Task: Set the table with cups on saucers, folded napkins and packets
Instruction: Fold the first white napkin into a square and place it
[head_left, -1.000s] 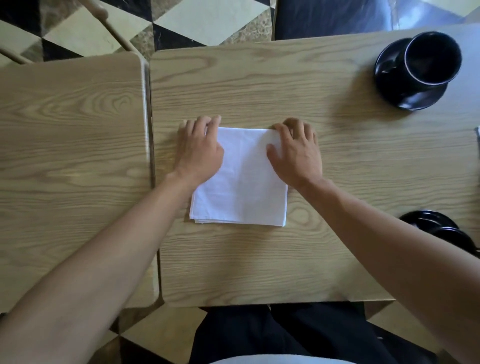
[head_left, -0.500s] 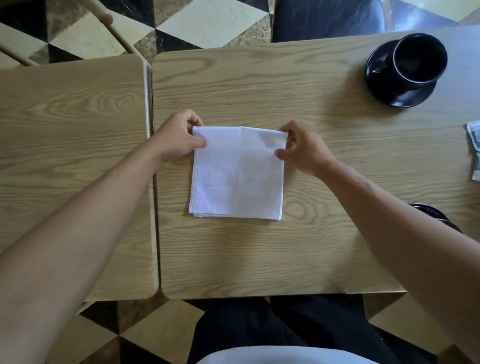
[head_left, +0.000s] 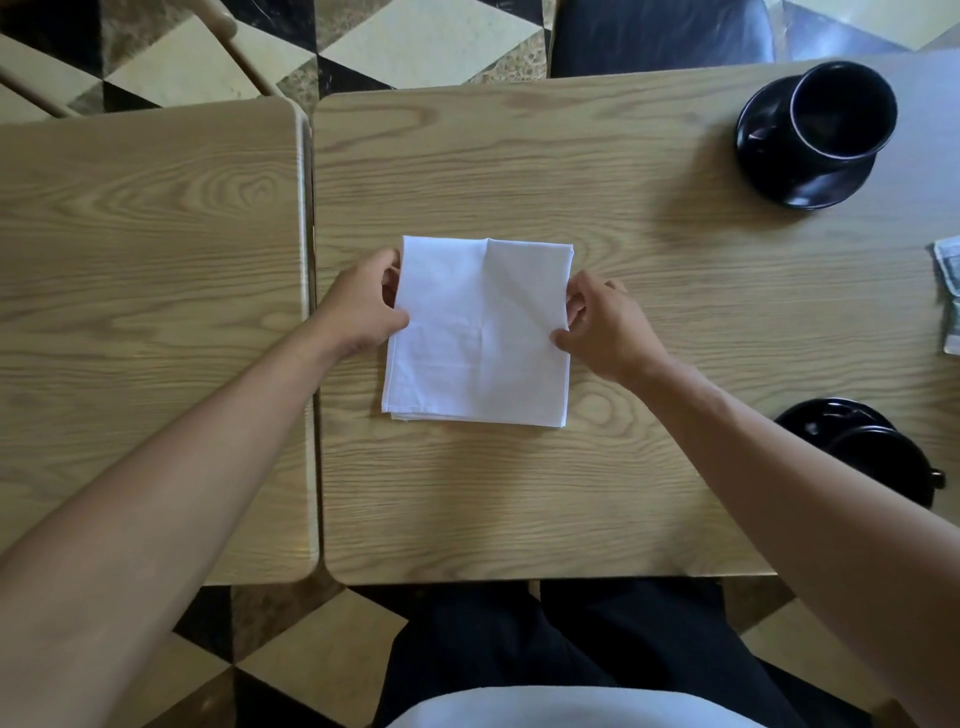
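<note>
A white napkin (head_left: 480, 332), folded into a square, lies flat in the middle of the wooden table (head_left: 519, 493). My left hand (head_left: 361, 304) pinches its left edge about halfway down. My right hand (head_left: 605, 327) pinches its right edge at the same height. At the far right a black cup (head_left: 841, 111) stands on a black saucer (head_left: 779, 176). A second black cup on its saucer (head_left: 836, 421) sits at the near right, partly hidden behind my right forearm. The edge of a packet (head_left: 950, 296) shows at the right border.
A second wooden table (head_left: 145, 312) butts against the left side, with a narrow gap between the two. A dark chair seat (head_left: 660, 36) stands beyond the far edge. Checkered floor tiles and pale chair legs (head_left: 228, 36) lie past the tables.
Both hands lay flat pressing the napkin's far corners, then took hold of those corners. They have since slid down the side edges toward me and pinch mid-edge.
</note>
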